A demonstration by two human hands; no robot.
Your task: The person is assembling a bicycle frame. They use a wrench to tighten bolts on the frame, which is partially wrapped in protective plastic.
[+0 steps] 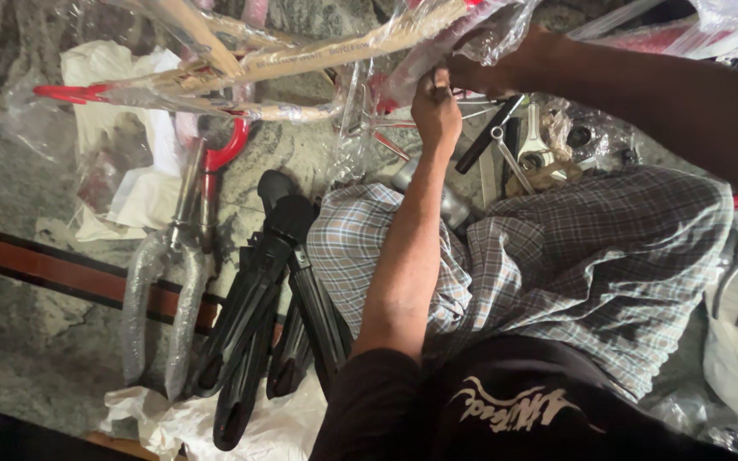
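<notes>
Here both hands meet at the far edge of the stone floor (36,341): the left hand (436,109) and right hand (497,70) each have a closed grip on clear plastic wrap (437,43) covering a red bicycle frame (215,90), apparently to steady it. Black mudguards (254,324), a fork (183,248) and wrenches (510,158) crowd the floor, leaving little room.

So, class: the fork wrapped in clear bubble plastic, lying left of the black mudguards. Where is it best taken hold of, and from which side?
Take the fork by its bare metal stem near the red part, coming from above. That straight tube is unwrapped; the two legs are splayed and slippery in plastic, with the black mudguards crowding their right side.
</notes>
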